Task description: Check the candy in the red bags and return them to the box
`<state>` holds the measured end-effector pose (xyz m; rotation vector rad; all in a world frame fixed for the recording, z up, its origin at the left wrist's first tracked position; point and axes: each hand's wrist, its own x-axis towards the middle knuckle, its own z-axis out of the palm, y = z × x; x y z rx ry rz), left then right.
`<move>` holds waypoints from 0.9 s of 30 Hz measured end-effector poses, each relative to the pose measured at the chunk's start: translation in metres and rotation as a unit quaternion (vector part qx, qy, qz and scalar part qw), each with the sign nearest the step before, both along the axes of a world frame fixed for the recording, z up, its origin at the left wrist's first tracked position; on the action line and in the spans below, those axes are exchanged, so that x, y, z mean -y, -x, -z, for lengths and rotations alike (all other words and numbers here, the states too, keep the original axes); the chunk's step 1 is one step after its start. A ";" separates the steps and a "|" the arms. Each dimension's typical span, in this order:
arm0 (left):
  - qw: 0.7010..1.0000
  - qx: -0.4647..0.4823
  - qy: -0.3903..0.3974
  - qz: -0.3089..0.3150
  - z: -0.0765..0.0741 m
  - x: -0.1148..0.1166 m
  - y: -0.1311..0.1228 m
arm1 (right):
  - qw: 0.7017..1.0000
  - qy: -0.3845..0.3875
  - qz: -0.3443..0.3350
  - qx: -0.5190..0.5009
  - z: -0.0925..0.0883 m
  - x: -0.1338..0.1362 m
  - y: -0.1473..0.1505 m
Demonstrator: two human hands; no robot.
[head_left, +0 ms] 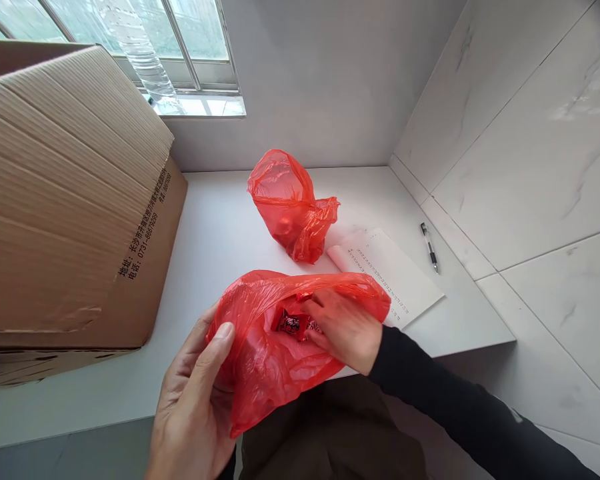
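Observation:
A red plastic bag [275,373] is held at the front of the table with its mouth spread. My left hand [195,400] is closed on the bag's left side, thumb on the near face and fingers behind. Inside lie small red wrapped packets [291,323] with dark printing. My right hand [347,330] reaches into the mouth from the right, its thumb and fingers curled around a packet; some fingertips are hidden by the bag. Farther back stands a second red plastic bag [285,200], bunched at its right side, with something dark inside that I cannot make out.
A large cardboard box [75,200] fills the left of the white table [210,220]. Right of the bags lie a printed paper sheet [405,280] and a black pen [429,247]. A tiled wall borders the right; a window [200,40] is at the back left.

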<state>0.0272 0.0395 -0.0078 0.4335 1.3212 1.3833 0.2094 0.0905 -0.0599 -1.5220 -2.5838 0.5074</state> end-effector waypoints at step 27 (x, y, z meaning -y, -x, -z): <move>1.000 -0.003 -0.004 0.004 0.004 -0.001 0.001 | 0.999 0.045 -0.019 0.011 0.006 0.013 -0.005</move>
